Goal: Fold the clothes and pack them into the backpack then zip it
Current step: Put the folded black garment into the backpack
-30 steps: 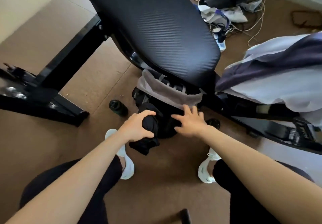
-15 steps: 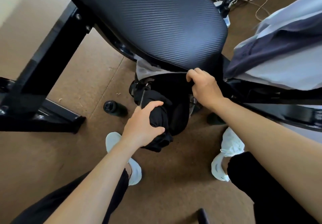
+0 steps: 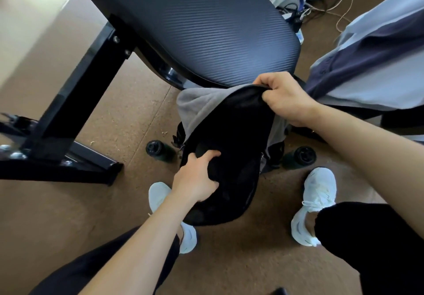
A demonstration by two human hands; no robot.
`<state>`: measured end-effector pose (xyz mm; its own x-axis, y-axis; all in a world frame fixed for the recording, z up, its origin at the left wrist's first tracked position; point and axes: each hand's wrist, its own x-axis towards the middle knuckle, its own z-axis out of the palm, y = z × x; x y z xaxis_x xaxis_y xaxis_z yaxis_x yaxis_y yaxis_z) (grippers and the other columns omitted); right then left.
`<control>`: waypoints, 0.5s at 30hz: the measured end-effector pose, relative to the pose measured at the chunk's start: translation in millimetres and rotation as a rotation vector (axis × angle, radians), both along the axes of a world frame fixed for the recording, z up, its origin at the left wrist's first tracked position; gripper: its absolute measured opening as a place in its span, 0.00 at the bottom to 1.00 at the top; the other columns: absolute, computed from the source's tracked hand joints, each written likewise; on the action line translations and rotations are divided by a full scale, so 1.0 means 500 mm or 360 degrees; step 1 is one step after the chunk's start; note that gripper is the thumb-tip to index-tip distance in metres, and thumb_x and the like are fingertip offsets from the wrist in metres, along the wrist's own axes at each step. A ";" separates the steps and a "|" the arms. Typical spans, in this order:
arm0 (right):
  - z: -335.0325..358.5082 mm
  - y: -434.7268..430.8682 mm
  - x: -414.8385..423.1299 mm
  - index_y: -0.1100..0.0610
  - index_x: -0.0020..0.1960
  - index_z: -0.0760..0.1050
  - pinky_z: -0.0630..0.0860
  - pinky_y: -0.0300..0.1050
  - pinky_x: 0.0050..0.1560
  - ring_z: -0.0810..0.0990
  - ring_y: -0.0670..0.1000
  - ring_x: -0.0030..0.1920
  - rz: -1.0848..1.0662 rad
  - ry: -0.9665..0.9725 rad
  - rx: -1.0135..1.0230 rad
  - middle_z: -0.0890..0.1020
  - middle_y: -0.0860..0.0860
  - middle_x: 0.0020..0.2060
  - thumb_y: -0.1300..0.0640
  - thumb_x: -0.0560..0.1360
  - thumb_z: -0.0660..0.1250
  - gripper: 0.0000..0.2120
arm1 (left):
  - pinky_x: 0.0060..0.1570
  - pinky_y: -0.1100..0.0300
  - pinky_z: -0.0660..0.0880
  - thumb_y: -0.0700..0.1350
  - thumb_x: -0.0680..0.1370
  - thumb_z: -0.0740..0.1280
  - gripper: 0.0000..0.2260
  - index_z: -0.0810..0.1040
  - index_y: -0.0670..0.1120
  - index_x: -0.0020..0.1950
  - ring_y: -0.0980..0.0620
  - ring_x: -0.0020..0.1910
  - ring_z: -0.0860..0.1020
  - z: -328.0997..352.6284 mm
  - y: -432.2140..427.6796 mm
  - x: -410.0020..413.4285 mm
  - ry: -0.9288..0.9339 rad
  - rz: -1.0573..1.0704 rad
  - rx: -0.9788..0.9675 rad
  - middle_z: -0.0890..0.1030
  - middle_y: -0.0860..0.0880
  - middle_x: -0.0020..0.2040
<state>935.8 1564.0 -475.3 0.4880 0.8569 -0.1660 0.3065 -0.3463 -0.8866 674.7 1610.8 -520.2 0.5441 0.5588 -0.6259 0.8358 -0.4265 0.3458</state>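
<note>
A black backpack (image 3: 236,138) with a grey lining (image 3: 195,104) stands on the floor between my feet, partly under a black padded bench. My right hand (image 3: 284,99) grips the top edge of the backpack's black flap and holds it up. My left hand (image 3: 197,177) grips a bundle of black cloth (image 3: 206,150) at the backpack's dark opening. How far the cloth is inside I cannot tell, black on black. A white and navy garment (image 3: 371,53) lies draped at the right.
The black bench seat (image 3: 206,26) overhangs the backpack, and its frame leg (image 3: 68,115) runs down to the left. Two dark bottles (image 3: 158,150) (image 3: 302,156) lie on the brown floor on either side of the backpack. Clothes and cables (image 3: 298,1) are piled at the back.
My right hand has pulled the backpack's flap up and toward me, widening the opening. My left hand has pushed the black cloth forward against the backpack's opening.
</note>
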 end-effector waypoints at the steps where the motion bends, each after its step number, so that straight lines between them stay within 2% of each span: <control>1: -0.003 -0.003 -0.006 0.52 0.36 0.75 0.68 0.40 0.33 0.72 0.42 0.32 -0.0004 0.0063 -0.0008 0.76 0.47 0.31 0.77 0.66 0.55 0.21 | 0.58 0.46 0.78 0.47 0.75 0.75 0.34 0.63 0.68 0.74 0.41 0.62 0.76 -0.015 -0.009 0.000 -0.0140 0.0244 -0.0144 0.69 0.48 0.69; 3: -0.010 -0.009 -0.020 0.53 0.35 0.74 0.67 0.41 0.32 0.73 0.45 0.32 0.0003 0.0195 0.0004 0.75 0.48 0.30 0.78 0.66 0.55 0.21 | 0.68 0.48 0.73 0.46 0.74 0.77 0.32 0.69 0.63 0.73 0.46 0.69 0.73 -0.047 -0.030 0.000 -0.0507 0.0816 -0.0427 0.73 0.51 0.70; 5: -0.017 -0.013 -0.028 0.55 0.36 0.74 0.68 0.43 0.33 0.74 0.49 0.34 0.0005 0.0299 0.0035 0.76 0.50 0.31 0.79 0.67 0.54 0.21 | 0.72 0.48 0.71 0.43 0.74 0.78 0.30 0.72 0.61 0.72 0.49 0.71 0.72 -0.073 -0.053 0.007 -0.0772 0.1245 -0.0606 0.73 0.52 0.70; 8: -0.025 -0.019 -0.025 0.56 0.35 0.74 0.67 0.43 0.31 0.73 0.49 0.32 -0.0024 0.0401 0.0058 0.75 0.51 0.30 0.79 0.67 0.54 0.21 | 0.69 0.44 0.74 0.42 0.75 0.77 0.27 0.74 0.64 0.69 0.47 0.69 0.74 -0.110 -0.070 0.036 -0.1106 0.1748 -0.0843 0.75 0.51 0.71; 11: -0.027 -0.029 -0.013 0.56 0.35 0.74 0.68 0.40 0.30 0.74 0.47 0.30 -0.0013 0.0459 0.0062 0.76 0.48 0.27 0.80 0.67 0.54 0.22 | 0.64 0.38 0.77 0.41 0.80 0.71 0.25 0.73 0.66 0.70 0.41 0.66 0.77 -0.155 -0.067 0.086 -0.1461 0.2223 -0.1302 0.76 0.47 0.70; 13: -0.026 -0.037 -0.009 0.58 0.36 0.74 0.71 0.37 0.29 0.75 0.44 0.29 0.0035 0.0553 0.0076 0.77 0.46 0.26 0.81 0.68 0.52 0.22 | 0.63 0.35 0.76 0.41 0.83 0.66 0.25 0.69 0.67 0.73 0.37 0.66 0.76 -0.183 -0.057 0.128 -0.1673 0.2388 -0.1511 0.75 0.45 0.69; 15: -0.031 -0.040 -0.007 0.59 0.37 0.74 0.74 0.38 0.32 0.77 0.46 0.32 0.0088 0.0644 0.0088 0.78 0.50 0.30 0.82 0.68 0.52 0.22 | 0.62 0.38 0.77 0.41 0.84 0.64 0.26 0.66 0.66 0.75 0.39 0.64 0.76 -0.200 -0.050 0.174 -0.1766 0.2480 -0.1544 0.75 0.45 0.68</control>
<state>932.2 1544.0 -490.7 0.3457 0.8929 -0.2884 -0.0542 -0.2879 -0.9561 761.6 1585.9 -620.3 0.3266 0.5808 -0.7456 -0.4092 0.7980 0.4424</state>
